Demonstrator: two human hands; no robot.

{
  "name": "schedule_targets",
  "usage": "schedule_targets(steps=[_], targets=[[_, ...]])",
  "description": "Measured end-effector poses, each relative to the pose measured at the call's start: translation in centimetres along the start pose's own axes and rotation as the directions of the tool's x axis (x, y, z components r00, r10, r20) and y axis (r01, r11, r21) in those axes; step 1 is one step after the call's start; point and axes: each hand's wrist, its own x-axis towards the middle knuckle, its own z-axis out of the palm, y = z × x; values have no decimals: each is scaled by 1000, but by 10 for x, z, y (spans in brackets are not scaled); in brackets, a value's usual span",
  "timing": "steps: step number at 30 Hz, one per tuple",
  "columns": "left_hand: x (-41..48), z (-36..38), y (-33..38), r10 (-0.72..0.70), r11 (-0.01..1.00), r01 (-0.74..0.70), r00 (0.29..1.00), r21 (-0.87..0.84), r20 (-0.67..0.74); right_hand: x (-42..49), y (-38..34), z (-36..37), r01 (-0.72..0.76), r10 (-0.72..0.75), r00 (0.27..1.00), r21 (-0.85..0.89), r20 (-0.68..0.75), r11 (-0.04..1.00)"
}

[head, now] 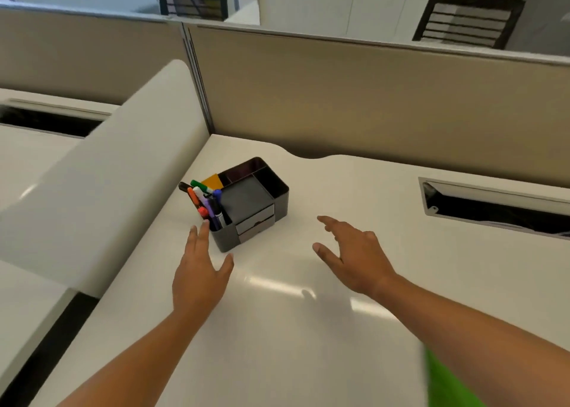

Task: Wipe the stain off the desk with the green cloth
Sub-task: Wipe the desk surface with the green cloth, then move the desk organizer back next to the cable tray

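Both my hands hover over the white desk (308, 329) with fingers spread and nothing in them. My left hand (200, 277) is just in front of the black desk organiser (253, 203), its fingertips near the pen compartment. My right hand (354, 258) is to the right of the organiser, apart from it. The green cloth (444, 382) lies at the bottom edge of the view, partly under my right forearm and cut off by the frame. I cannot make out a stain on the desk; only light reflections show.
The organiser holds several coloured markers (205, 203) and a yellow pad. Beige partition panels (370, 98) stand behind the desk and a white divider (123, 175) on the left. A cable slot (493, 206) opens at the right.
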Motion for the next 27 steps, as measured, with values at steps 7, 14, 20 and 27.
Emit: schedule_targets(steps=[7,14,20,27], targets=[[35,3,-9,16,976,-11,1000,218,-19,113,-19,12,138,-138,990,-217,14,966],[55,5,1,81,962,-64,995,266,-56,166,-10,36,207,-193,978,-311,78,927],[60,1,3,88,969,-81,996,233,-23,169,0,35,297,-297,953,-346,56,890],[83,18,66,243,951,-250,968,185,58,127,54,-16,214,-250,968,-422,-31,881]])
